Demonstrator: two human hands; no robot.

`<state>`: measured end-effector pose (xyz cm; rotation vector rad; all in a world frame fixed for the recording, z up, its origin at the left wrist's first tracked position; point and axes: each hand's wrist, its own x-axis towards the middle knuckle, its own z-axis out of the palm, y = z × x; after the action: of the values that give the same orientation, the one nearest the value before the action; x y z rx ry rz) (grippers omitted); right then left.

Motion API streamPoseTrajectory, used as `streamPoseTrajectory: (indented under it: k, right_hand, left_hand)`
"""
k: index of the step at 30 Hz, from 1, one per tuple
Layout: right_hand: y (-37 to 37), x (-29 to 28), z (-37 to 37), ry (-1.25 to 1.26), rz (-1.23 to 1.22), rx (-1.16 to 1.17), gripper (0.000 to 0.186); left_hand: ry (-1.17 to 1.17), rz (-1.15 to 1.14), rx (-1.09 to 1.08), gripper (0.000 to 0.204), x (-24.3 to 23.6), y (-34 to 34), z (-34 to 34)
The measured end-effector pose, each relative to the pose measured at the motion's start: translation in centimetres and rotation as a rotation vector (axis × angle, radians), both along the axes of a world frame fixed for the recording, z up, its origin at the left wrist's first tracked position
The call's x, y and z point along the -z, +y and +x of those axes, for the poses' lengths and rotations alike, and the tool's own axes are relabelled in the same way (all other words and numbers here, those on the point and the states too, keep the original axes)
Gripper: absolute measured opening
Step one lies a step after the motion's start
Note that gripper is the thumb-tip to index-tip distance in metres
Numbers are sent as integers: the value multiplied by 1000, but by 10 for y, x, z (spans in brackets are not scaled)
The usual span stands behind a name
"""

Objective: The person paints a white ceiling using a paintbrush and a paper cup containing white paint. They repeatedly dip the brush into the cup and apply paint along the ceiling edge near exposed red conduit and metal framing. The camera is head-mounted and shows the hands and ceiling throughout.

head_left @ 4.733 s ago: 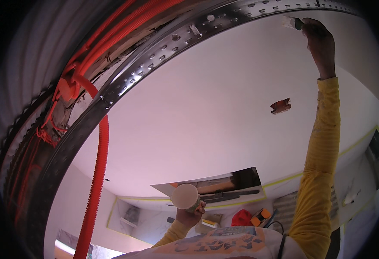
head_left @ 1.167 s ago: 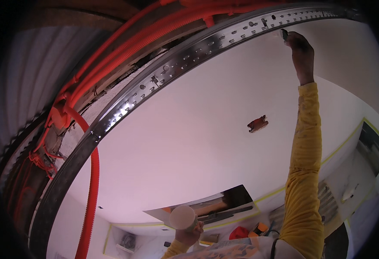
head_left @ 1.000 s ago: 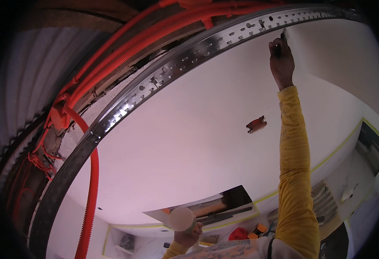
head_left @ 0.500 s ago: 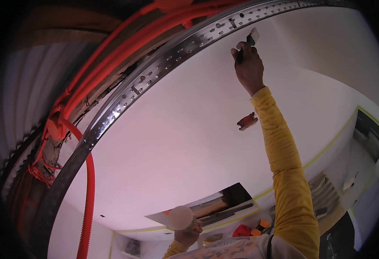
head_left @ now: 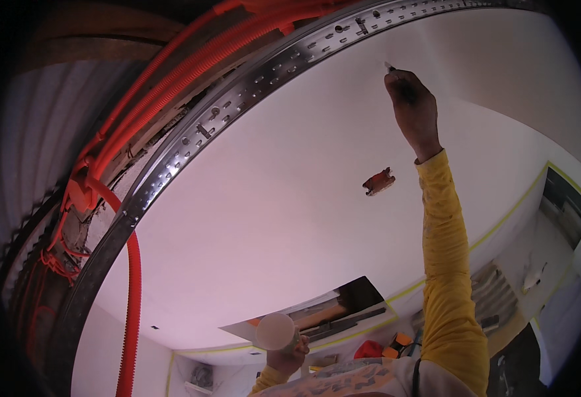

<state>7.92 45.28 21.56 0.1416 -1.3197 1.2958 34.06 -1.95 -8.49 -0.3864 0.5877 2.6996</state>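
Raised along the white wall (head_left: 257,218), my right hand (head_left: 413,112) grips a small brush (head_left: 389,67), its dark handle mostly hidden by my fingers. The pale bristle end is at the wall below the perforated metal channel (head_left: 284,63). Beneath that hand is a small ragged cutout with an orange box (head_left: 378,181). Low in the view, my left hand (head_left: 287,358) holds a pale cup (head_left: 275,331); its round top faces the camera, and I cannot make out what is in it.
Orange corrugated conduits (head_left: 133,291) run along the upper left and hang down. Corrugated metal sheeting (head_left: 29,139) is at far left. A rectangular opening (head_left: 353,298) edged with yellow tape, red and orange items (head_left: 370,349), and a dark recess (head_left: 565,205) lie lower and right.
My right hand with the brush has moved left from the upper right corner and lower, then slightly right in the last half second. My left hand still holds the cup. The view has shifted.
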Motion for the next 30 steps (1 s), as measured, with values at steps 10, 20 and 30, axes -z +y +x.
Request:
streamPoseTrajectory:
  k: [10,20,30]
  right_hand:
    - [28,-3,-90,-617,470,179,59]
    - [37,-1,-35,-464,270,254,48]
    - [-18,-13,-63,43,240,288,22]
  left_hand:
    - [24,73,113,50,-9,12,0]
    - [-6,-69,33,40,-5,9,5]
    - [190,-512,12,36,-2,21,3]
